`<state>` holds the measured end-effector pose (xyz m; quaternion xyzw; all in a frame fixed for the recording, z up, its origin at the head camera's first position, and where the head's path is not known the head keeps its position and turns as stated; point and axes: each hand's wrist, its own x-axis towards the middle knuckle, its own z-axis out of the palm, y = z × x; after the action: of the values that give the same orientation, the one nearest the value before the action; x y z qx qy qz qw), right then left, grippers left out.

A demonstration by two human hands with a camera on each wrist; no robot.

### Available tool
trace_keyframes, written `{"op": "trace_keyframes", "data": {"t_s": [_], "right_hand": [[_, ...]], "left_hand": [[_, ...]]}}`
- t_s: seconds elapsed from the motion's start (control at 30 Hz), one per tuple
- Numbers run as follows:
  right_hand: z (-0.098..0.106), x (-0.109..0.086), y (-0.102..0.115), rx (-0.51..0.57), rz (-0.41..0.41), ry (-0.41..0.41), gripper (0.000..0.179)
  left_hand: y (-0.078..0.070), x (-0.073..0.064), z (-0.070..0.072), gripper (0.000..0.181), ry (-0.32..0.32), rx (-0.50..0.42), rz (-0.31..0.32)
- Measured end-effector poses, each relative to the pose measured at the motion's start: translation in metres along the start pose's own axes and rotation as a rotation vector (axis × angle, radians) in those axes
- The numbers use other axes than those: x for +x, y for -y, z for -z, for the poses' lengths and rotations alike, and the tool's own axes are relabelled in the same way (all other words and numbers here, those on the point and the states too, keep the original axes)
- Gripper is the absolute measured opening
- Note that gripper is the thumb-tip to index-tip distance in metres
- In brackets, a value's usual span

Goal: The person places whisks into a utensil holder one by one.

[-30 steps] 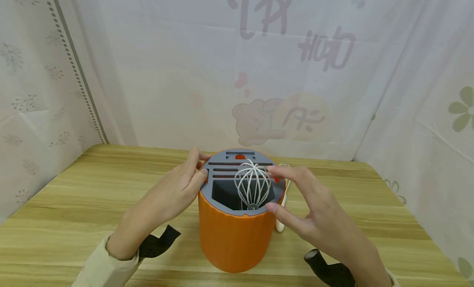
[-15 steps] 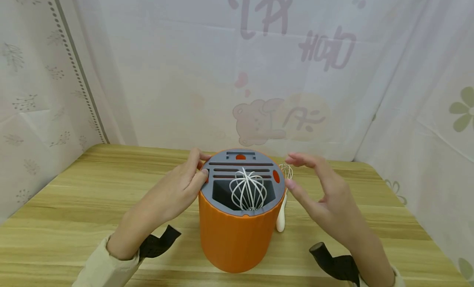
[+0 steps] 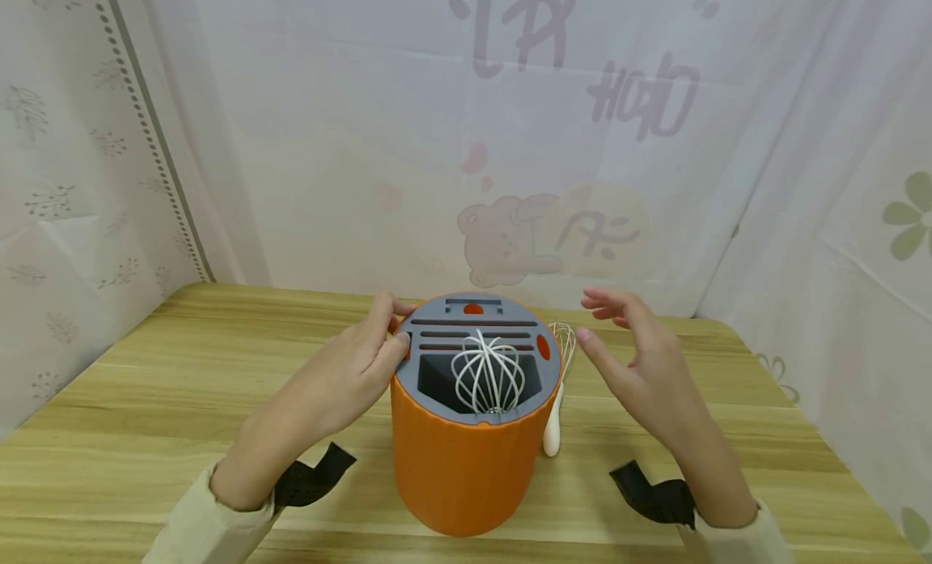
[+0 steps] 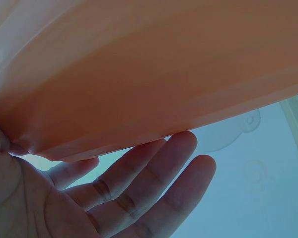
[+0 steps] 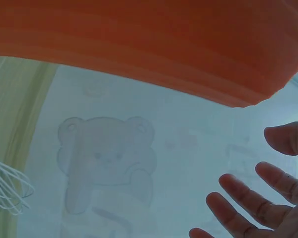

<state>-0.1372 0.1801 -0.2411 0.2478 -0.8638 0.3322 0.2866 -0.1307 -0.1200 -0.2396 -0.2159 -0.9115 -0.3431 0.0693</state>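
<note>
An orange utensil holder [image 3: 466,475] with a grey slotted lid stands upright on the table. A whisk [image 3: 486,376] is in the lid's large front opening, its white wire head up and its handle hidden inside. My left hand [image 3: 357,368] grips the holder's left rim, thumb at the top edge; in the left wrist view its fingers [image 4: 161,171] lie along the orange wall. Right of the holder, my right hand [image 3: 648,370] hovers with fingers apart, holding nothing. Nearest to it, a second whisk [image 3: 552,426] with a white handle lies on the table, partly behind the holder.
The wood-grain table [image 3: 240,337] extends on both sides of the holder. A pale printed curtain [image 3: 349,143] hangs behind it, with more patterned cloth on the left and right. Black straps [image 3: 655,499] are on both wrists.
My right hand has let go of the whisk and drawn away to the right. The whisk in the holder has tilted slightly left and settled. The left hand has stayed in place.
</note>
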Motion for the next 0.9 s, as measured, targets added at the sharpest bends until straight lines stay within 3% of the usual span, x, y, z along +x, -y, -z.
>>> {"op": "trace_keyframes", "data": {"t_s": [0.27, 0.63, 0.9], "right_hand": [[-0.016, 0.007, -0.023, 0.051, -0.176, 0.087, 0.042], [-0.045, 0.021, -0.076, 0.077, -0.441, 0.278, 0.056], [-0.064, 0.032, -0.106, 0.078, -0.559, 0.417, 0.069]], "left_hand": [[0.001, 0.000, 0.000, 0.017, -0.004, 0.001, 0.002], [0.000, 0.000, -0.002, 0.020, 0.003, -0.006, 0.012], [0.001, 0.000, -0.001, 0.020, -0.004, -0.003, 0.011]]}}
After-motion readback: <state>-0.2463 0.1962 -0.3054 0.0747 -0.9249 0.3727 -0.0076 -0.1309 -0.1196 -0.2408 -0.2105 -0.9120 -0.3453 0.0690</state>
